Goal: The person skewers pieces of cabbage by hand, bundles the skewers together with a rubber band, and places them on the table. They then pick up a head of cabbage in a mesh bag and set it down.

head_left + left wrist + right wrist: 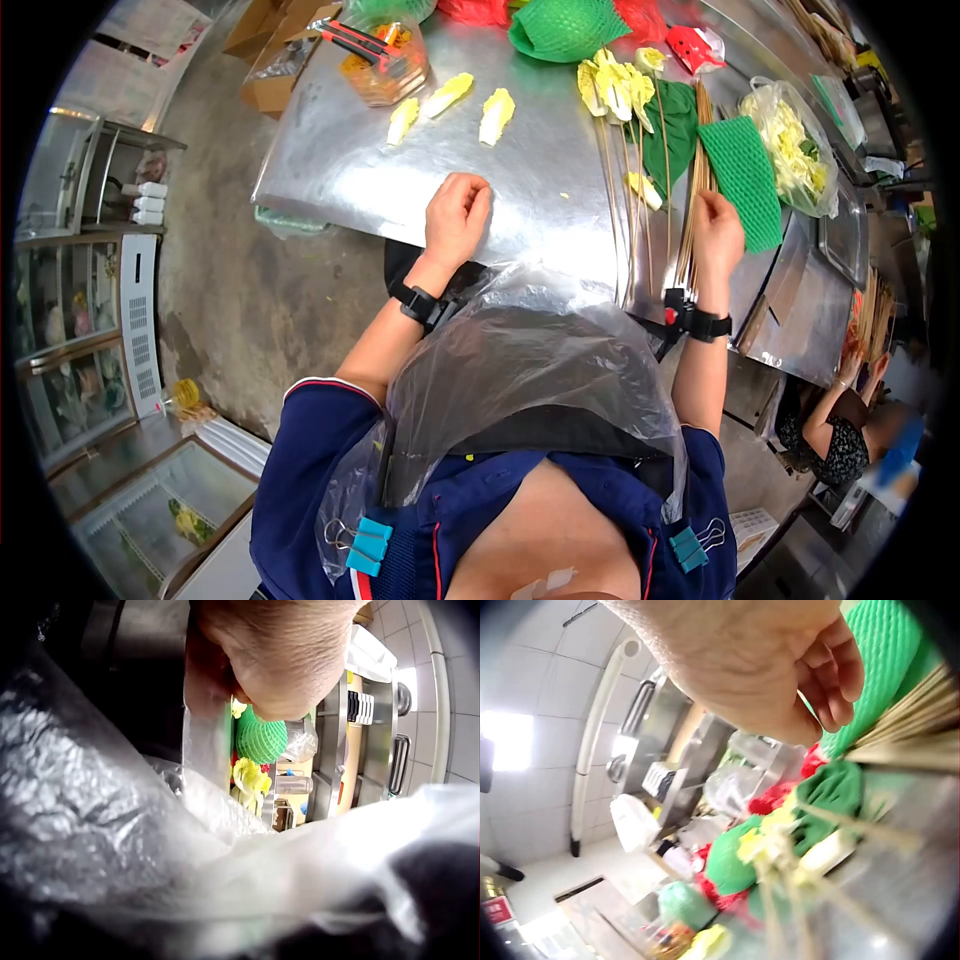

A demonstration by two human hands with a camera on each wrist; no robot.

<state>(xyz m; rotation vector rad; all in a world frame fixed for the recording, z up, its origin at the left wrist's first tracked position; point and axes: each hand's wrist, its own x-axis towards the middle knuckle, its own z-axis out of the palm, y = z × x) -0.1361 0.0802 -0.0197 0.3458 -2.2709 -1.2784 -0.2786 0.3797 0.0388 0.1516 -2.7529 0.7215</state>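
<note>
My left hand point(457, 218) hovers at the near side of the steel table point(350, 170), fingers loosely curled, nothing visible in it. My right hand point(720, 235), its fingers bent with a gap inside them in the right wrist view, is right beside a bundle of bamboo skewers point(700, 150). Left of that bundle, yellow cabbage leaves point(612, 85) sit on the far ends of several separate skewers point(606, 180). A small yellow leaf piece point(643, 190) lies among these. Three loose cabbage leaves, one of them nearest my left hand point(495, 117), lie farther back.
Green foam netting point(745, 180) and a dark green cloth point(672, 135) flank the bundle. A bag of cabbage leaves point(790, 150) stands at right. At back left is a plastic tub point(385, 70) with a red-and-black tool on it. Another person point(850, 420) works at lower right.
</note>
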